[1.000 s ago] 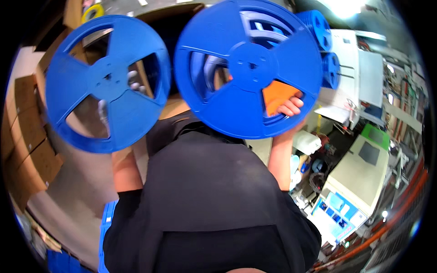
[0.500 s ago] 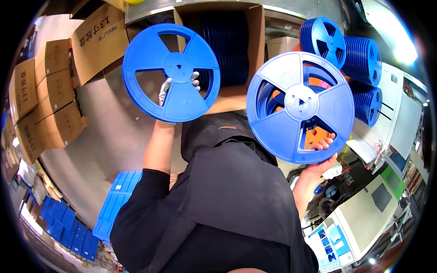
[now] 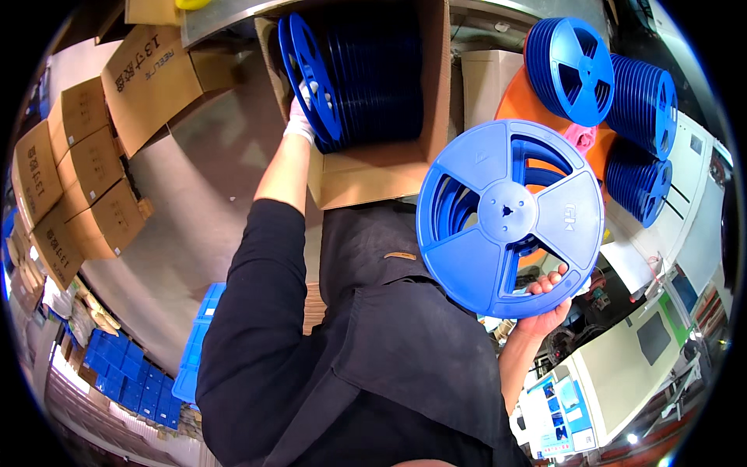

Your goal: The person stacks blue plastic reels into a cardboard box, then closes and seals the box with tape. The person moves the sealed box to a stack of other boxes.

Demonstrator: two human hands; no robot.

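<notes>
My gloved left hand [image 3: 299,121] grips a blue plastic reel [image 3: 294,58], its fingers through a window of the reel. That reel stands on edge, tilted, at the left side of an open cardboard box [image 3: 373,175]. Inside the box a row of dark blue reels [image 3: 377,86] stands packed on edge. My bare right hand [image 3: 548,300] holds the lower right rim of another blue reel [image 3: 467,268], thumb outside and fingers through a window. Through its openings more blue rims show; I cannot tell how many are in this hand.
Several stacks of blue reels [image 3: 580,70] stand on a round orange surface [image 3: 510,105] at the right. Cardboard boxes [image 3: 93,163] are piled at the left, above blue bins [image 3: 128,381]. Light-coloured machines [image 3: 630,342] stand at the lower right.
My left hand has carried its reel forward to the box and turned it from facing me to edge-on. The right-hand reel has dropped slightly lower in view.
</notes>
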